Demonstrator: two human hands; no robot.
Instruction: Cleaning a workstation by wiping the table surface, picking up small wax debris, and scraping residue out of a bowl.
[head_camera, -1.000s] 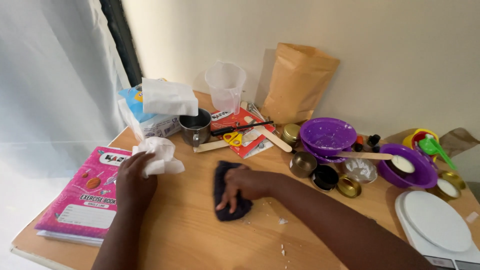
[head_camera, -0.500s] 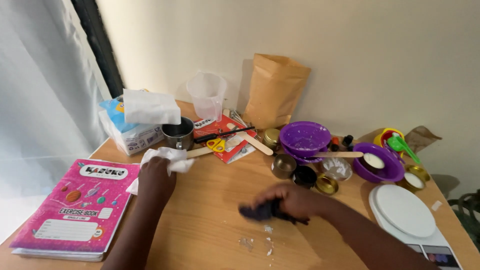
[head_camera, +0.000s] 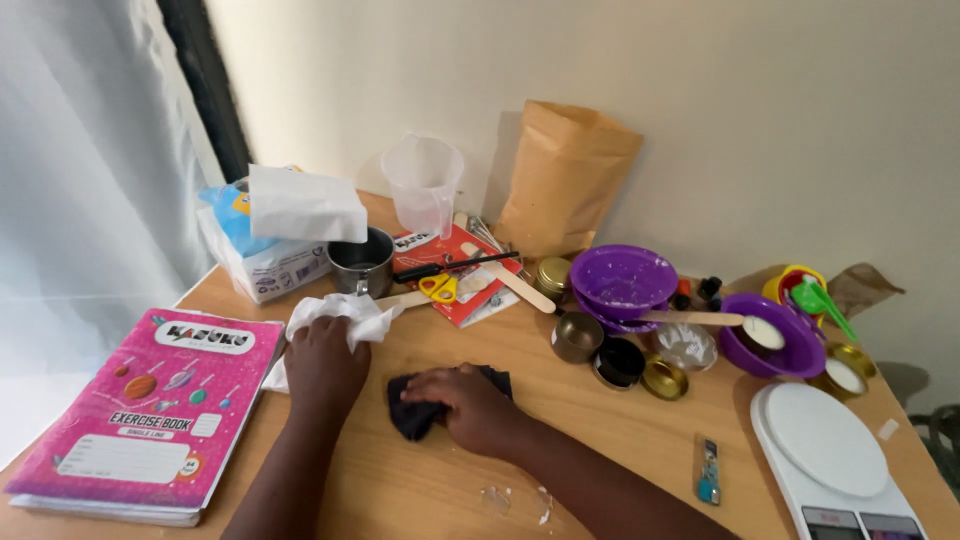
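Spanning the view, wooden table (head_camera: 600, 440) with pink exercise book (head_camera: 150, 410) at left; right hand (head_camera: 470, 405) flat, fingers spread, pressing dark cloth (head_camera: 415, 410) mid-table; left hand (head_camera: 325, 365) closed over white tissue (head_camera: 345, 315) just beside

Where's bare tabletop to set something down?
Free: front strip between the pink exercise book and the white kitchen scale, broken only by a small lighter and white flecks. Crowded: the back, tissue box through purple bowls and tins.
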